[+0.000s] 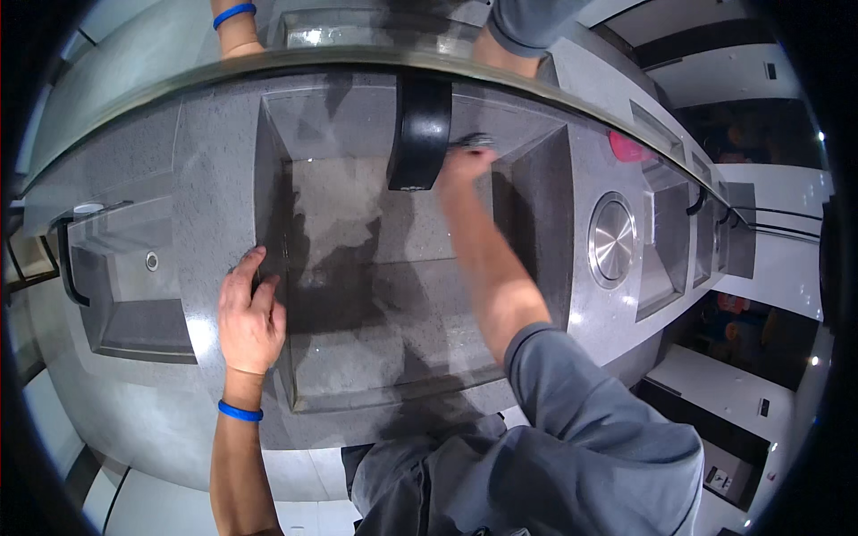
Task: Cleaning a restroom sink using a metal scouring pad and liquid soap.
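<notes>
Before me lies a wide grey stone sink basin (335, 375) with wet, dark patches and shadows on its floor. My left hand (251, 321) rests on the counter at the basin's left rim, its fingers spread and holding nothing. My right hand (469, 164) reaches to the back wall of the basin, just right of the black faucet (422, 134). It grips a small grey scrubber (477, 140), which touches or nearly touches that wall. Motion blurs this hand, and the scrubber's exact kind is unclear.
A mirror edge (322, 59) runs along the back above the faucet. Set in the counter to the right is a round steel lid (612, 240), with a pink item (627, 146) behind it. Another sink (144, 328) lies left; further sinks (667, 248) continue right.
</notes>
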A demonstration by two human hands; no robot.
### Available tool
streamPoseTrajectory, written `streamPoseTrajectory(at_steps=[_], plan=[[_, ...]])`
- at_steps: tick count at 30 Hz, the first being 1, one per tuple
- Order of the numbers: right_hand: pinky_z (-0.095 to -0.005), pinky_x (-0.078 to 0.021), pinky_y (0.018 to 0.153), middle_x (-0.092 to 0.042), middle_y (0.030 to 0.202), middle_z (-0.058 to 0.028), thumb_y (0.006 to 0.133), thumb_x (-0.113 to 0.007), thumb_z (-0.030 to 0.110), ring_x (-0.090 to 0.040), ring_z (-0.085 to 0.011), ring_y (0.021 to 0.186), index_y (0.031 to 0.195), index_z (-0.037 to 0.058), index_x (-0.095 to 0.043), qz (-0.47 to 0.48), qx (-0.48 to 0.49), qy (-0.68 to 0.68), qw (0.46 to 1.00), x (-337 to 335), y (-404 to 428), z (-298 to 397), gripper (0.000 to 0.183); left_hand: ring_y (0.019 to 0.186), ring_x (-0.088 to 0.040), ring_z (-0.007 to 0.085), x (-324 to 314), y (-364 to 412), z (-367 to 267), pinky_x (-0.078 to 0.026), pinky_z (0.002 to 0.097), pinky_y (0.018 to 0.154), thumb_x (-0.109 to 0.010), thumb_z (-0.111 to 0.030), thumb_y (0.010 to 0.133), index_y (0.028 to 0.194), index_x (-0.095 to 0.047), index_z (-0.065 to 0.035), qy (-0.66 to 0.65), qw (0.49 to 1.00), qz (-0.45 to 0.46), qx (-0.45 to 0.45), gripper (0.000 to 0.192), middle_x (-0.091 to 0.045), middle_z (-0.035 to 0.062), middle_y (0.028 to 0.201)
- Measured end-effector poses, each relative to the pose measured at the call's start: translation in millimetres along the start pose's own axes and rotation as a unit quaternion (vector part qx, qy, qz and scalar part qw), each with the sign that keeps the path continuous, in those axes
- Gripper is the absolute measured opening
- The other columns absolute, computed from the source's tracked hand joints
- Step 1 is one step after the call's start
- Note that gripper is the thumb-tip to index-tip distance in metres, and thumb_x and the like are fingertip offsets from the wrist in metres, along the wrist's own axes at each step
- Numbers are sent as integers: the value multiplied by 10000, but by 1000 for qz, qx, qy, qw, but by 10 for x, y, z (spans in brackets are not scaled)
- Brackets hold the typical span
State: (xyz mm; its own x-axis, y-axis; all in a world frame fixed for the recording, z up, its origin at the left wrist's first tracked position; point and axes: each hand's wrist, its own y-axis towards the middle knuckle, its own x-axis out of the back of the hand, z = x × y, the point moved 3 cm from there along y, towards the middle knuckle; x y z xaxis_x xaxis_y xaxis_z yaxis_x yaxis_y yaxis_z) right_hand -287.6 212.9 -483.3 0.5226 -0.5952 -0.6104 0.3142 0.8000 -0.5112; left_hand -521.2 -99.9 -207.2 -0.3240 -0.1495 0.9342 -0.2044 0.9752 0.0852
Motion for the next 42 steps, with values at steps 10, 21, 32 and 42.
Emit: streamPoseTrajectory(at_steps=[10, 21, 32, 42], plan=[[-403, -490, 988, -599, 1188, -122, 755, -623, -33, -554, -313, 1172, 1158, 52, -604, 453, 362, -815, 15, -609, -511, 1258, 412, 1274, -518, 354, -215, 158, -118, -444, 428, 1050, -567, 10, 717, 875, -688, 26, -71, 997, -15, -29, 200, -542, 160, 1379], [-414, -556, 857, -645, 1059, -90, 861, -573, 148, -595, -279, 1106, 950, 86, -728, 442, 124, -846, -271, 756, -572, 2867, 188, 1259, -523, 352, -224, 136, -74, -445, 428, 1049, -571, 30, 710, 894, -683, 37, -92, 995, -30, -40, 216, -528, 152, 1392], [-386, -580, 569, -685, 970, -190, 844, -567, 90, -713, -299, 839, 995, -23, -672, 274, 290, -914, -77, 171, -162, 2716, 216, 1225, -525, 389, -232, 216, -172, -438, 459, 1036, -579, 26, 712, 892, -682, 42, -77, 995, -29, -51, 208, -529, 161, 1391], [-419, -554, 756, -700, 866, -103, 773, -632, 160, -675, -316, 881, 823, 102, -689, 339, 296, -867, 215, 1281, -1551, 2516, 96, 1142, -586, 336, 305, 283, -988, -468, 448, 975, -586, -4, 859, 1004, -680, -3, -34, 978, -55, -199, 173, -621, 207, 1187]])
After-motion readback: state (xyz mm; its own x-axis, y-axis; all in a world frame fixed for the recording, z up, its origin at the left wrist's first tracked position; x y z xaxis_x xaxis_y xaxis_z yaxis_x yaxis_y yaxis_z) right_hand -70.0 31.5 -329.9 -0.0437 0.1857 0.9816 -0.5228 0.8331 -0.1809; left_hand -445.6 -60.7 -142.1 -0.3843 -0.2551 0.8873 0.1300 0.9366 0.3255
